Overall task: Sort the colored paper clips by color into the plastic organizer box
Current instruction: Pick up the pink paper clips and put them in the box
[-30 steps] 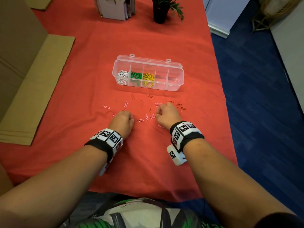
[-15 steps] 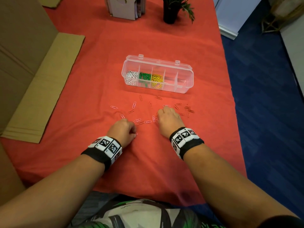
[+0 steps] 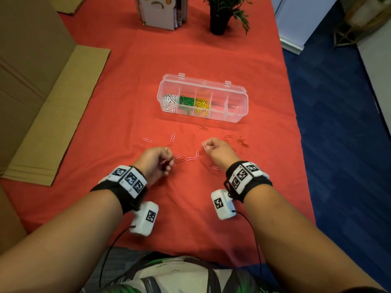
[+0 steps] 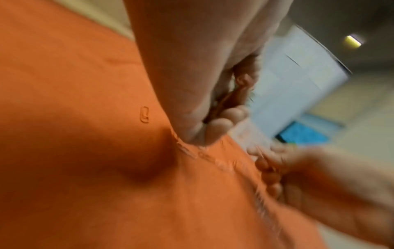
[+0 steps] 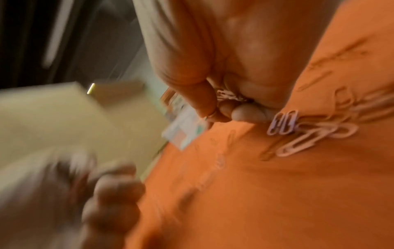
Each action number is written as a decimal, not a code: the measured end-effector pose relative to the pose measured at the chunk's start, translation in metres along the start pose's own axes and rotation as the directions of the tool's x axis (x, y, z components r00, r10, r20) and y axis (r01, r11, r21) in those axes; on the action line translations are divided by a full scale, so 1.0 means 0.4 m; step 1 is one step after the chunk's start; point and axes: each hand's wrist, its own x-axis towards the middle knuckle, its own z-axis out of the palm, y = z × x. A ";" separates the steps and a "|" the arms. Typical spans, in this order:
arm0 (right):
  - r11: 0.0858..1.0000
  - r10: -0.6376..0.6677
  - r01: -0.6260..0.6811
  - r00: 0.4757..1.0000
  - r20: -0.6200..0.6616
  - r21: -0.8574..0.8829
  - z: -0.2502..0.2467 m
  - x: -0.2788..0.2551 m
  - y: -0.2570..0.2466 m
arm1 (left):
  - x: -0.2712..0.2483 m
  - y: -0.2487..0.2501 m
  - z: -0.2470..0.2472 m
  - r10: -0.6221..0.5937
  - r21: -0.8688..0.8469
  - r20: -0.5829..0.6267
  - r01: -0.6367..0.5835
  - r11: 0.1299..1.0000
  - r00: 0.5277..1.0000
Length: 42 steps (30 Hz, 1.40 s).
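Observation:
The clear organizer box [image 3: 237, 117] lies on the red cloth with white [image 3: 169, 101], green [image 3: 186, 101] and yellow clips [image 3: 202, 103] in its three left compartments. Loose pink clips [image 3: 190, 159] and red clips [image 3: 242, 142] are scattered in front of it. My left hand [image 3: 167, 163] hovers just above the cloth, fingers curled round red clips [image 4: 226, 99]. My right hand [image 3: 206, 145] pinches a small bunch of pink clips [image 5: 229, 96], with more pink clips [image 5: 283, 124] lying just beyond its fingertips.
Flattened cardboard [image 3: 53, 115] lies along the left side of the table. A potted plant [image 3: 220, 15] and a book holder [image 3: 160, 11] stand at the far end. The table's right edge [image 3: 296, 123] drops to blue carpet.
Both hands have lifted off the cloth and turned inward, so the wrist cameras now hang visible. The left hand drew back slightly; the right holds pink clips up.

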 end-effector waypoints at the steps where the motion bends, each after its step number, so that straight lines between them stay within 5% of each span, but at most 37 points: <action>1: 0.985 0.036 -0.041 0.999 0.032 0.165 -0.005 -0.004 -0.005 | -0.011 0.011 -0.004 -0.031 -0.162 0.084 0.045 0.986 0.996; 4: 0.725 0.062 -0.159 0.984 0.167 0.670 -0.025 -0.022 -0.021 | -0.022 0.025 -0.019 -0.035 -0.354 0.218 0.112 0.928 0.975; 5: 0.645 0.058 -0.194 0.977 0.206 0.739 -0.029 -0.025 -0.025 | -0.019 0.024 -0.021 -0.044 -0.378 0.212 0.124 0.917 0.976; 7: 0.627 0.088 -0.238 0.968 0.236 0.742 -0.023 -0.023 -0.031 | -0.009 0.024 -0.017 -0.088 -0.385 0.142 0.138 0.912 0.986; 9: 0.768 0.156 -0.243 0.968 0.195 0.592 -0.005 -0.007 -0.034 | 0.015 0.014 -0.007 -0.107 -0.281 -0.023 0.096 0.955 0.994; 11: 0.971 0.148 -0.163 0.984 0.094 0.173 0.012 0.007 -0.034 | 0.045 -0.001 0.000 0.000 0.051 -0.225 0.012 0.999 0.974; 12: 0.992 0.105 -0.101 0.993 0.045 -0.081 0.020 0.009 -0.033 | 0.055 -0.008 0.002 0.115 0.280 -0.293 -0.029 0.959 0.949; 15: 0.835 -0.058 0.034 0.998 -0.027 -0.550 0.049 0.005 -0.021 | 0.065 -0.016 0.006 0.371 0.765 -0.250 -0.052 0.642 0.894; 18: 0.687 -0.229 0.143 0.973 -0.026 -0.712 0.086 -0.011 -0.009 | 0.080 -0.030 0.007 0.461 0.936 -0.107 -0.066 0.345 0.881; 21: 0.616 -0.335 0.194 0.942 -0.032 -0.763 0.102 -0.025 0.005 | 0.084 -0.036 0.014 0.470 0.978 -0.028 -0.073 0.196 0.882; 25: 0.607 -0.344 0.242 0.939 0.024 -0.757 0.094 -0.041 0.015 | 0.083 -0.037 0.025 0.484 0.988 0.007 -0.081 0.132 0.875; 28: 0.656 -0.328 0.271 0.943 0.057 -0.704 0.080 -0.031 0.019 | 0.087 -0.037 0.031 0.478 0.973 -0.066 -0.051 0.227 0.876; 30: 0.817 -0.240 0.228 0.970 0.047 -0.530 0.061 -0.017 0.015 | 0.083 -0.023 0.029 0.424 0.883 -0.168 -0.055 0.466 0.890; 32: 0.965 -0.101 0.110 0.994 0.051 -0.237 0.038 -0.004 0.007 | 0.072 -0.006 0.021 0.252 0.567 -0.211 -0.092 0.819 0.944; 34: 0.995 -0.001 -0.008 0.995 0.095 0.101 0.017 -0.006 -0.005 | 0.059 0.008 0.011 0.097 0.065 -0.211 -0.085 0.994 0.973; 37: 0.864 0.031 -0.124 0.980 0.195 0.488 -0.009 -0.019 -0.026 | 0.033 0.022 -0.013 0.007 -0.358 -0.059 -0.028 0.933 0.998; 40: 0.686 0.008 -0.221 0.955 0.296 0.693 -0.022 -0.024 -0.040 | 0.025 0.031 -0.033 -0.007 -0.490 -0.015 -0.002 0.872 1.000; 42: 0.649 0.014 -0.267 0.940 0.340 0.713 -0.016 -0.020 -0.053 | 0.032 0.042 -0.036 -0.047 -0.485 -0.085 -0.001 0.875 0.995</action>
